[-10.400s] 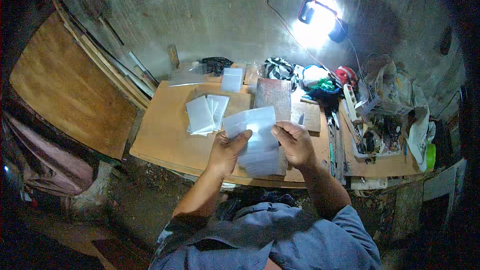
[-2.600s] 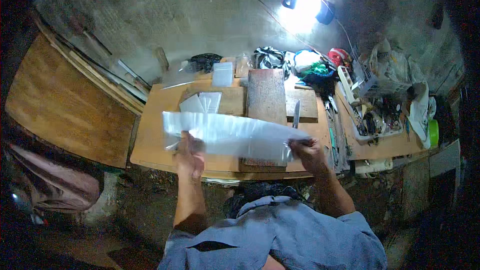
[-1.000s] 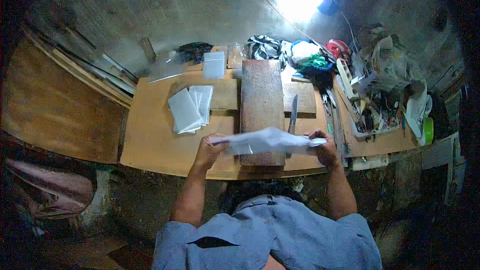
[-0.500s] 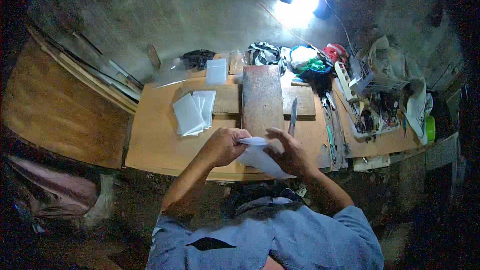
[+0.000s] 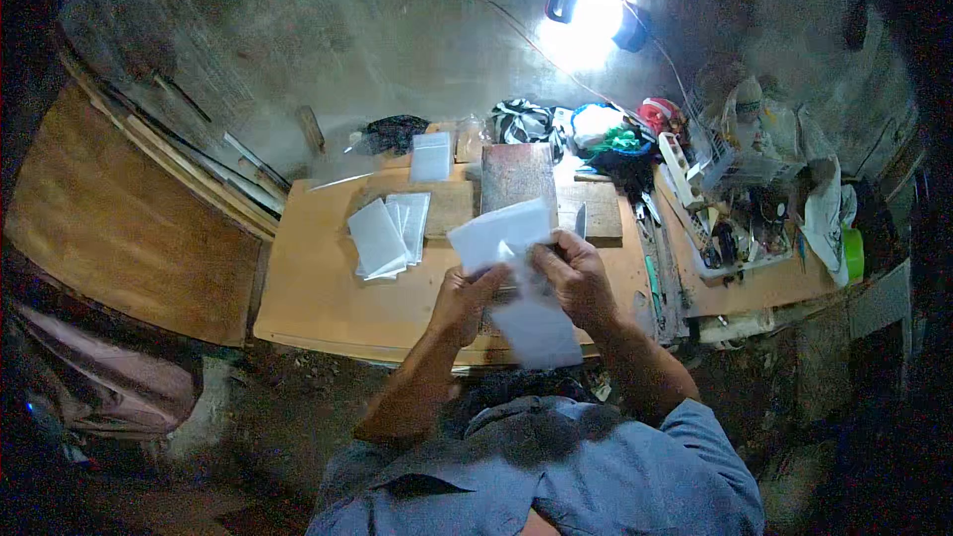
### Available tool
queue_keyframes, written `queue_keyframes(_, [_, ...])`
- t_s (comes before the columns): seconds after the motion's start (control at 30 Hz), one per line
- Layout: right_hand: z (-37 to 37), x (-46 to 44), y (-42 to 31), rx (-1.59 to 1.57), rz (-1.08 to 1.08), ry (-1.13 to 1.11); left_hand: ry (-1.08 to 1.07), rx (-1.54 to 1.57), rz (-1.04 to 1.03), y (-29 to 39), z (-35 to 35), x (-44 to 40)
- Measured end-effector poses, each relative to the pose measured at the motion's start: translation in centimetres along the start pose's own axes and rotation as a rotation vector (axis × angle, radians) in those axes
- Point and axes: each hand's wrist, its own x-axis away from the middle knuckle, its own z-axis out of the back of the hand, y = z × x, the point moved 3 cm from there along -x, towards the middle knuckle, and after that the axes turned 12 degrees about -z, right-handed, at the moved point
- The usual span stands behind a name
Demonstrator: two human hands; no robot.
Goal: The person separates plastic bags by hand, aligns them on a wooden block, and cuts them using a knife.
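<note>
My left hand [image 5: 467, 303] and my right hand [image 5: 576, 283] pinch a thin white sheet [image 5: 496, 230] between them, above the front of the table. Its upper part is spread flat over the wooden board [image 5: 515, 177]. Below my hands hangs another white flap [image 5: 539, 335], blurred; whether it belongs to the same sheet I cannot tell. The fingers of both hands are bent round the sheet's middle. To the left, a fanned pile of white sheets [image 5: 379, 240] lies on the table. Right of the board rests a knife [image 5: 580, 219], its lower end hidden behind my right hand.
A small translucent stack [image 5: 431, 157] stands at the back left. On the right are a tool basket [image 5: 754, 263], a power strip [image 5: 681, 171] and a green-handled tool [image 5: 652, 283]. Crumpled bags [image 5: 606, 134] line the wall under a bright lamp [image 5: 594, 15].
The folded white sheet has been spread open, its upper part now raised over the board. My right hand has closed in on it, and my left hand has shifted slightly right and down.
</note>
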Motion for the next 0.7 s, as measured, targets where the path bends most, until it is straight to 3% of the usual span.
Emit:
queue_keyframes(0.1, [-0.1, -0.3, 0.9, 0.178, 0.146, 0.077, 0.042, 0.023, 0.048, 0.8, -0.8, 0.4])
queue_keyframes(0.2, [-1.8, 0.1, 1.7, -0.082, 0.152, -0.020, 0.009, 0.040, -0.034, -0.1, -0.4, 0.3])
queue_keyframes(0.3, [-1.8, 0.4, 1.3, 0.094, 0.194, -0.007, -0.040, -0.008, 0.005, 0.1, 0.2, 0.5])
queue_keyframes(0.43, [-2.6, 2.1, 0.2, 0.090, 0.185, 0.021, 0.008, -0.129, 0.052, -0.8, 0.9, 0.6])
queue_keyframes(0.5, [-2.4, 1.9, 1.3, 0.261, 0.264, 0.031, 0.026, -0.061, -0.104, 0.2, 0.2, 1.2])
queue_keyframes(0.63, [-1.5, 1.3, 5.3, 0.248, 0.226, -0.042, 0.156, -0.171, -0.236, 1.2, 0.8, 1.9])
queue_keyframes(0.7, [-0.8, 0.8, 7.8, 0.294, 0.034, -0.119, 0.307, 0.175, -0.348, 1.7, 1.3, 2.1])
